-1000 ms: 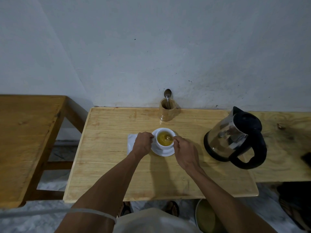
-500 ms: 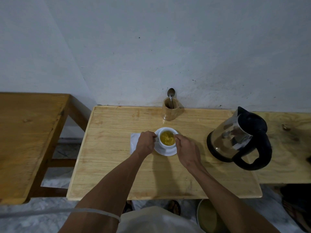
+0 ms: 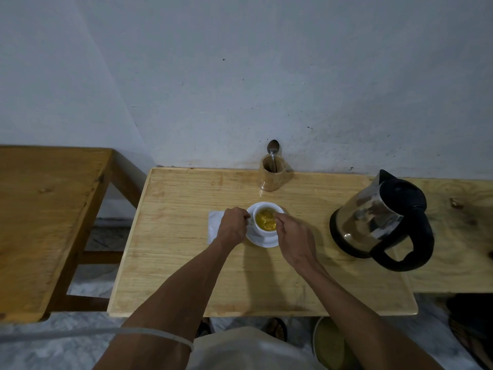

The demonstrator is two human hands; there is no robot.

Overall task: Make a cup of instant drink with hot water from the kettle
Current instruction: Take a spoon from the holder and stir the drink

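A white cup (image 3: 262, 233) holding yellow liquid stands on a white saucer (image 3: 264, 242) in the middle of the light wooden table (image 3: 186, 263). My left hand (image 3: 232, 227) is closed at the cup's left side, where the handle is hidden under my fingers. My right hand (image 3: 293, 236) has its fingertips pinched against the cup's right rim; whether something small is between them I cannot tell. The steel and black kettle (image 3: 378, 217) sits to the right, untouched, handle toward me.
A wooden mug (image 3: 270, 178) with a metal spoon (image 3: 273, 148) upright in it stands by the wall behind the cup. A white napkin (image 3: 214, 222) lies left of the saucer. A darker wooden table (image 3: 48, 209) is at left. A round basin (image 3: 329, 343) sits on the floor.
Both hands stay at the cup. My right fingertips have shifted from the saucer's edge up to the cup's rim. The camera has drifted slightly.
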